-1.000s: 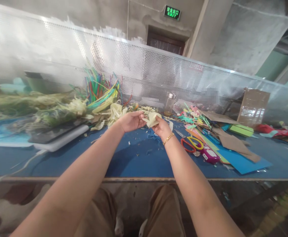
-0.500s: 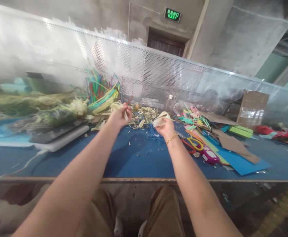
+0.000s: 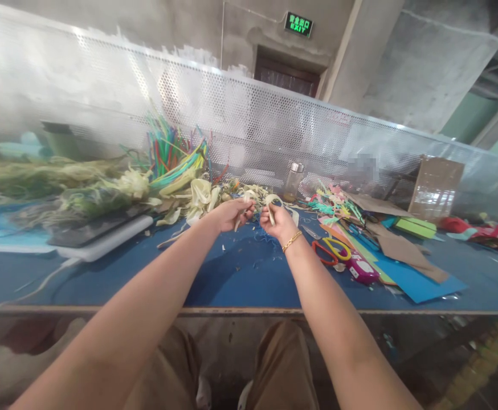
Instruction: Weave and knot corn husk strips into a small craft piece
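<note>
My left hand (image 3: 235, 215) and my right hand (image 3: 277, 221) are close together, a little apart, above the blue tabletop (image 3: 240, 285). Between the fingers of my right hand is a pale cream piece of corn husk (image 3: 273, 199), which curls up over the fingertips. The left fingers are closed in a pinch on a small pale strip of husk, partly hidden by the hand. Behind the left hand lies a heap of pale husks (image 3: 201, 193), with small scraps scattered behind both hands. A blue tangle of thread shows beneath the right hand.
Orange-handled and yellow-handled scissors (image 3: 338, 249) lie right of my right hand, beside a purple box (image 3: 363, 269) and coloured sheets (image 3: 428, 285). A glass bottle (image 3: 294, 181) stands behind. At left are coloured strands (image 3: 174, 154) and a white-and-black device (image 3: 103, 239) with a cable.
My left hand has moved right and slightly down, towards my right hand. The right hand has shifted slightly left and turned the husk, so less of it shows.
</note>
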### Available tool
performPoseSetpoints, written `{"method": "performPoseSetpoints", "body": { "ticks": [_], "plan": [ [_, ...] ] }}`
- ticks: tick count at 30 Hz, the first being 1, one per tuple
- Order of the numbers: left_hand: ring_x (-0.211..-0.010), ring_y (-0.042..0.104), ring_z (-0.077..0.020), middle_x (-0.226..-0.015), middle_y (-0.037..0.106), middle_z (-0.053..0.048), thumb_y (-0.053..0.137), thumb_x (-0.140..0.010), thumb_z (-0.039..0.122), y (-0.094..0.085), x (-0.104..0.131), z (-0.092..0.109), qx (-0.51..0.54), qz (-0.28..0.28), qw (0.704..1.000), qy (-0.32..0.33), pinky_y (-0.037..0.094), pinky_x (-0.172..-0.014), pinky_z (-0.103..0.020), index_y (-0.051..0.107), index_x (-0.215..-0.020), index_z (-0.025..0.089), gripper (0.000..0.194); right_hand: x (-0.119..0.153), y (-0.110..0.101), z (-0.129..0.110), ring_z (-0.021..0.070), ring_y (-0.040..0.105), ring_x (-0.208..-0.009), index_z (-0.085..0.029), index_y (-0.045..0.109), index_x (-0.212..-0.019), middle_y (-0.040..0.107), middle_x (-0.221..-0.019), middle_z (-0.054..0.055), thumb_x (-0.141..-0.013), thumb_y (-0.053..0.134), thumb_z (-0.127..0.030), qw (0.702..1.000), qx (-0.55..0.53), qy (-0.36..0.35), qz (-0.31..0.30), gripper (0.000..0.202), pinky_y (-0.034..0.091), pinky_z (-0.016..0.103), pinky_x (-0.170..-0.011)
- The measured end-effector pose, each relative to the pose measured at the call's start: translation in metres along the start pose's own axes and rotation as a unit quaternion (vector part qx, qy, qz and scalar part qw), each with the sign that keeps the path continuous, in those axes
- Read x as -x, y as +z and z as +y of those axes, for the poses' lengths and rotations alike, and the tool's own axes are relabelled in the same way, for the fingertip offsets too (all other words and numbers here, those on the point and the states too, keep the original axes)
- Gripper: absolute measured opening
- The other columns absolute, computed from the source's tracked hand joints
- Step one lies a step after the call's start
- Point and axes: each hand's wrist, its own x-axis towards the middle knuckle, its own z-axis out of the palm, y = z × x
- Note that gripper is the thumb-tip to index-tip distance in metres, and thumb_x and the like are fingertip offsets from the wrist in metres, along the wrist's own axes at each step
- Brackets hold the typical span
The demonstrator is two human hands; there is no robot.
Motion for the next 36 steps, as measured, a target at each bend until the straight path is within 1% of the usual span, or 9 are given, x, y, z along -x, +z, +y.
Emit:
{"method": "performPoseSetpoints", "body": {
  "ticks": [3,4,7,10,16,20,26,33,36],
  "plan": [
    [-0.043,0.046,-0.0033,-0.06,0.053,0.001,0.064,-0.074,0.005,-0.001,-0.002,-0.002,-0.024,0.001,1.0,0.015,0.026,-0.033,-0.009,0.055,-0.075,0.013,0.012,-0.003,0.009,0.013,0.0084,0.047,-0.041,-0.017,0.054,-0.068,0.053,-0.05,-0.003,-0.084,0.052,-0.017,0.999,0.017,0.016,0.028,0.016,0.041,0.019,-0.044],
    [-0.042,0.045,-0.0032,-0.058,0.051,0.002,0.065,-0.072,0.005,-0.001,-0.002,-0.003,-0.036,0.003,0.999,0.021,0.025,-0.033,-0.01,0.055,-0.073,0.013,0.013,-0.004,0.01,0.016,0.0085,0.048,-0.041,-0.016,0.054,-0.067,0.054,-0.05,-0.003,-0.082,0.054,-0.015,0.999,0.027,0.002,0.03,0.015,0.042,0.02,-0.046],
    [-0.04,0.043,-0.0037,-0.051,0.049,0.003,0.07,-0.068,0.008,-0.001,-0.003,-0.007,-0.086,0.008,0.996,0.038,0.028,-0.036,-0.013,0.057,-0.07,0.014,0.014,-0.006,0.01,0.022,0.0099,0.05,-0.042,-0.015,0.056,-0.064,0.056,-0.049,-0.002,-0.076,0.056,-0.009,0.998,0.051,-0.042,0.014,0.012,0.045,0.022,-0.049],
    [-0.038,0.039,-0.0037,-0.046,0.048,0.004,0.076,-0.061,0.009,-0.001,-0.006,-0.011,-0.133,0.021,0.989,0.068,0.027,-0.037,-0.016,0.057,-0.065,0.014,0.02,-0.007,0.011,0.026,0.0119,0.054,-0.045,-0.013,0.059,-0.066,0.059,-0.05,-0.001,-0.071,0.058,-0.007,0.996,0.059,-0.07,0.016,0.008,0.046,0.023,-0.049],
    [-0.037,0.039,-0.0055,-0.043,0.047,0.002,0.076,-0.06,0.014,-0.009,-0.015,-0.017,-0.164,0.087,0.978,0.098,0.026,-0.038,-0.019,0.054,-0.054,0.015,0.024,-0.005,0.016,0.029,0.013,0.06,-0.053,-0.014,0.061,-0.072,0.062,-0.052,-0.003,-0.067,0.066,-0.006,0.996,0.022,-0.09,0.017,0.011,0.05,0.023,-0.056],
    [-0.037,0.038,-0.0055,-0.043,0.047,0.002,0.078,-0.059,0.016,-0.012,-0.017,-0.017,-0.179,0.103,0.973,0.099,0.025,-0.036,-0.019,0.053,-0.053,0.015,0.025,-0.001,0.019,0.027,0.0149,0.063,-0.058,-0.014,0.061,-0.075,0.062,-0.051,-0.003,-0.069,0.067,-0.008,0.997,0.018,-0.071,0.01,0.01,0.052,0.025,-0.06],
    [-0.034,0.037,-0.0041,-0.043,0.048,0.003,0.079,-0.059,0.014,-0.011,-0.016,-0.014,-0.153,0.103,0.978,0.097,0.023,-0.034,-0.017,0.056,-0.058,0.015,0.023,0.002,0.019,0.025,0.0153,0.065,-0.064,-0.014,0.062,-0.078,0.066,-0.059,-0.001,-0.073,0.065,-0.01,0.998,0.039,-0.046,-0.036,0.008,0.052,0.025,-0.062],
    [-0.035,0.038,-0.0045,-0.044,0.05,0.001,0.076,-0.059,0.007,-0.014,-0.015,-0.011,-0.165,0.111,0.975,0.1,0.024,-0.034,-0.017,0.056,-0.054,0.013,0.021,-0.002,0.014,0.028,0.0133,0.062,-0.06,-0.013,0.064,-0.081,0.068,-0.065,0.0,-0.071,0.066,-0.011,0.993,0.065,-0.037,-0.086,0.011,0.05,0.022,-0.058],
    [-0.037,0.04,-0.0053,-0.044,0.05,0.0,0.075,-0.059,0.006,-0.013,-0.013,-0.012,-0.159,0.095,0.978,0.099,0.026,-0.036,-0.018,0.056,-0.054,0.013,0.021,-0.004,0.013,0.03,0.0123,0.06,-0.059,-0.014,0.063,-0.08,0.066,-0.063,-0.001,-0.069,0.067,-0.01,0.993,0.077,-0.046,-0.079,0.013,0.049,0.022,-0.057]
  ]
}}
